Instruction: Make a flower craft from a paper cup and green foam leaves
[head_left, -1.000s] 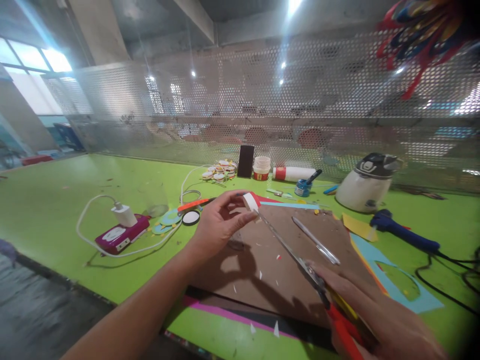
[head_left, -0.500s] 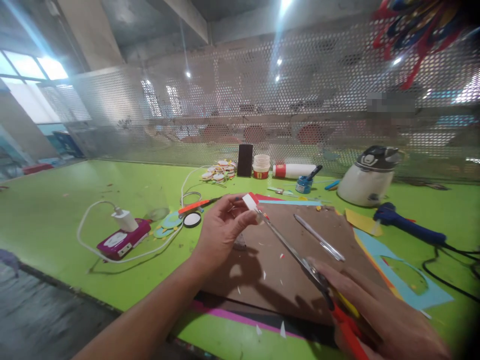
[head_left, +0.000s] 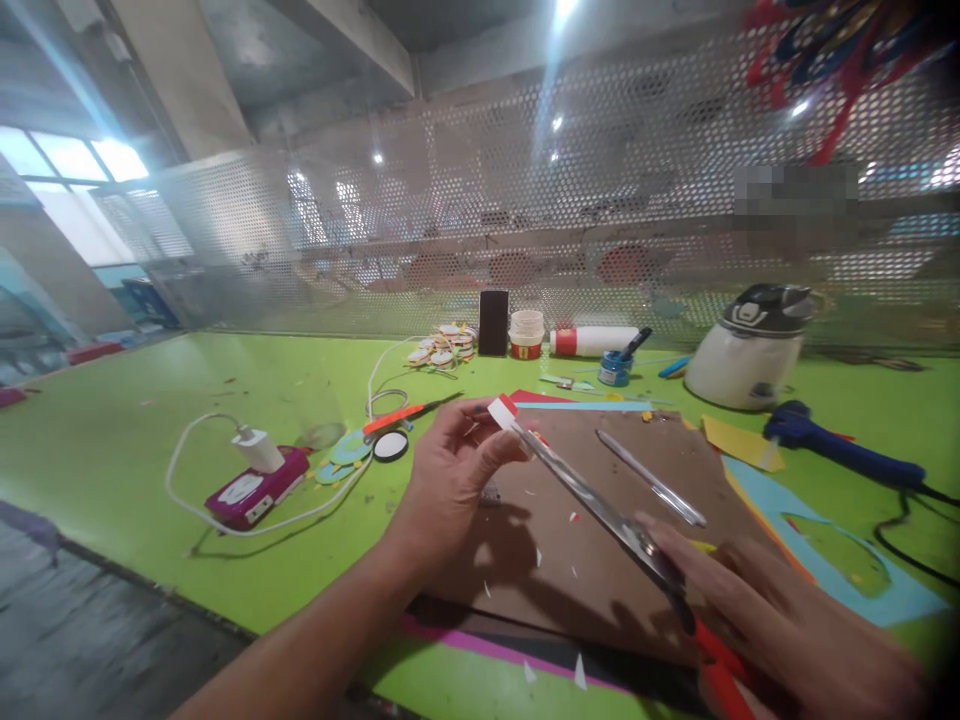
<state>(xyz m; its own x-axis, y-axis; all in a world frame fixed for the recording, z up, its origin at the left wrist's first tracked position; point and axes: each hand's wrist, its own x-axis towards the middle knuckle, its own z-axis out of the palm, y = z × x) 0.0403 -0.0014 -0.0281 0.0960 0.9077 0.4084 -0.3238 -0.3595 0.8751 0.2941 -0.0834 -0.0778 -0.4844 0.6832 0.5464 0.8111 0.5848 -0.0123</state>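
Between its thumb and fingers my left hand (head_left: 457, 470) pinches a small red-and-white paper piece (head_left: 501, 412), raised above a brown board (head_left: 525, 560). My right hand (head_left: 780, 610) grips a pair of scissors (head_left: 607, 515) with red handles. Their long metal blades point up and left, and the tips meet the lower edge of the paper piece beside my left thumb. Small white offcuts (head_left: 580, 670) are scattered on and around the board. A clear pen (head_left: 652, 480) lies on the board, right of the blades.
A purple power adapter (head_left: 255, 487) with a white cable sits at the left. Along the back stand a phone (head_left: 493, 323), white tubs (head_left: 526, 335), a blue jar (head_left: 615, 368) and a kettle (head_left: 746, 350). A blue-handled tool (head_left: 847, 450) and cut blue paper (head_left: 911, 595) lie at the right.
The scissor blades look closer together now, with their tips still at the paper piece. My left hand keeps its pinch. The whole view has shifted slightly, moving the table things rightward.
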